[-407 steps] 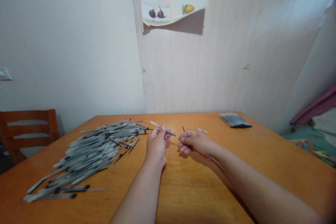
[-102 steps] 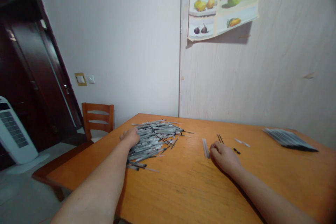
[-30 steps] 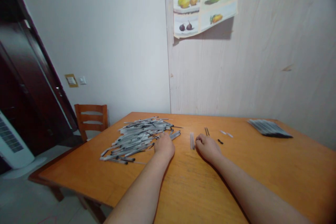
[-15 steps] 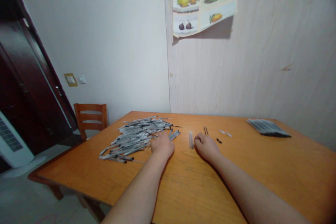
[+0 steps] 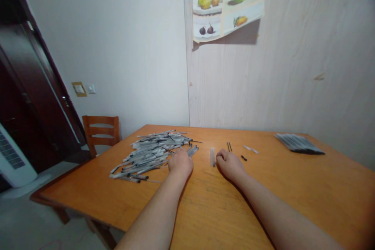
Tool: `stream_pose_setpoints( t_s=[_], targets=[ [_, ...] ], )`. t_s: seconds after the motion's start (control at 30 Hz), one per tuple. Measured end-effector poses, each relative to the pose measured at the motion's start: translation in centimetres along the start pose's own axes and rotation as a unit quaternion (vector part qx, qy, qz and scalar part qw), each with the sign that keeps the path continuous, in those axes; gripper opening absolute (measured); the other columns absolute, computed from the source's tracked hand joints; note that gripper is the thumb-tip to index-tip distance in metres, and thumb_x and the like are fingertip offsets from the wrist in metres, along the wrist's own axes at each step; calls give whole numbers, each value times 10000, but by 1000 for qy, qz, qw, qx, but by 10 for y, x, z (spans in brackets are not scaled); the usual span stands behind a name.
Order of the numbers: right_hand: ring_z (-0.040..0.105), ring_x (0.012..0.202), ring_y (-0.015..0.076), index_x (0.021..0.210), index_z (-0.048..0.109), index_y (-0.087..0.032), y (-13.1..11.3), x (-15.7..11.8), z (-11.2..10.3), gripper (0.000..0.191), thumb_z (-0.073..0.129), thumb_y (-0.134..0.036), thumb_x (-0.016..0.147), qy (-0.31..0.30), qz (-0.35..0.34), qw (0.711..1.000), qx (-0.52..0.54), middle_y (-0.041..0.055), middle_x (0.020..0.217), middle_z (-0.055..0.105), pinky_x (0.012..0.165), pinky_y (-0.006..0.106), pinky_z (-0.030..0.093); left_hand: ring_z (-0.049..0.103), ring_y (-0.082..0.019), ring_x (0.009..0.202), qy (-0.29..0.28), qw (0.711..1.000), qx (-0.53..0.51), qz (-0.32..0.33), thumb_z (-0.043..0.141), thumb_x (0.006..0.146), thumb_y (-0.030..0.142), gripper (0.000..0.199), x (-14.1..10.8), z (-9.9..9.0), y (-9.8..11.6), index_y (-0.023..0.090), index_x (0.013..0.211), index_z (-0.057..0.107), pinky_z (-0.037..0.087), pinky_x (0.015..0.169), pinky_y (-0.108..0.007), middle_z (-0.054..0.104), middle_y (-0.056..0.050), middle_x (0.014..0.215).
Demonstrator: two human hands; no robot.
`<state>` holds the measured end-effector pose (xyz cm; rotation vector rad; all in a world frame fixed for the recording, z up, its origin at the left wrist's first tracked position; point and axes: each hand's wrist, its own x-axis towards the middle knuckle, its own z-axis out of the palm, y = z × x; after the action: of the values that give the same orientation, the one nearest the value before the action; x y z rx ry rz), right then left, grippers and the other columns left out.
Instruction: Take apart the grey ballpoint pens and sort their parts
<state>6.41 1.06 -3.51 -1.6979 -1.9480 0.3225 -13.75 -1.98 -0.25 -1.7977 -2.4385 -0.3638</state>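
My left hand [image 5: 181, 161] is at the right edge of a big pile of pens [image 5: 148, 150] with clear barrels and black ends. Its back faces me and hides the fingers, so I cannot see whether it grips a pen. Curled closed, my right hand [image 5: 230, 162] rests on the table just right of some clear pen barrels [image 5: 212, 157] laid side by side. Whatever its fingers hold, if anything, is hidden. Beyond it lie two thin dark refills [image 5: 229, 147]. Small black caps [image 5: 244, 158] and small whitish pieces [image 5: 251, 149] sit to its right.
The wooden table [image 5: 205, 211] reaches to the wall. A flat stack of pens [image 5: 299, 143] lies at the far right. Behind the table's left side stands a wooden chair [image 5: 101, 129]. A fruit print [image 5: 228, 9] hangs on the wall.
My left hand has shifted very slightly left at the edge of the pile. My right hand stays almost in place, and the loose parts lie as before.
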Motion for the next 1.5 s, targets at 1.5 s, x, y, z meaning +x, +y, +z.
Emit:
stream_pose_setpoints(
  t_s=[1.5],
  targets=[
    [608,808,202,829,631,-216,2,-1,0,188,459,-270,885,7,-3,1000,28,54,816,695,626,261,304,624,-199,917,86,962,-253,51,469,906,271,211,15,-10,1,205,908,670,429,774,-278,704,-69,957]
  ],
)
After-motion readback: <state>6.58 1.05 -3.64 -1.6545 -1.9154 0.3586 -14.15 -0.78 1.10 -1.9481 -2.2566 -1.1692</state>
